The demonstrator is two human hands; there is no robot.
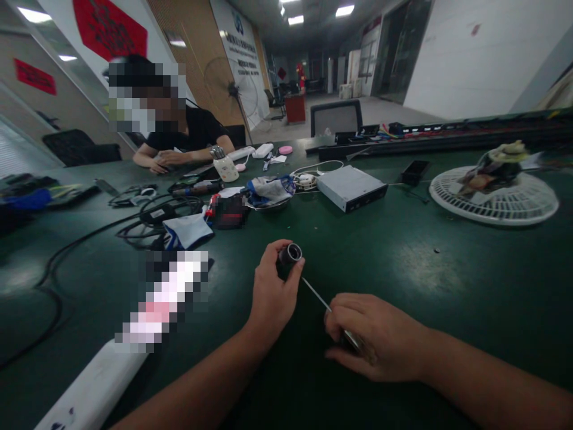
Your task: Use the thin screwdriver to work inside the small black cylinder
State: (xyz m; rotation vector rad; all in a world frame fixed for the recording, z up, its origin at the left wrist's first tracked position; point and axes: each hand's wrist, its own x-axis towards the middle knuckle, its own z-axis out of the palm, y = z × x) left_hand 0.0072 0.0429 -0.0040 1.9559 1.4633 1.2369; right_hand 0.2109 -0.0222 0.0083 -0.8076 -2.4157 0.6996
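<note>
My left hand (273, 289) is closed around a short black cylinder with a metal-rimmed opening (289, 258), which points up and away from me. My right hand (371, 337) grips a thin screwdriver (317, 295) low over the dark green table (403, 286). Its slim metal shaft runs up and to the left, and its tip ends close to the base of the cylinder, partly out of sight behind my left hand. Most of the screwdriver's handle is hidden inside my right fingers.
A seated co-worker (188, 137) rests both hands at the far side. Between us lie black cables (152, 218), a silver drive unit (351, 188), cloth pieces and a remote. A white fan guard (492, 194) lies to the right, and a pixelated white tube (116, 364) lies to the left.
</note>
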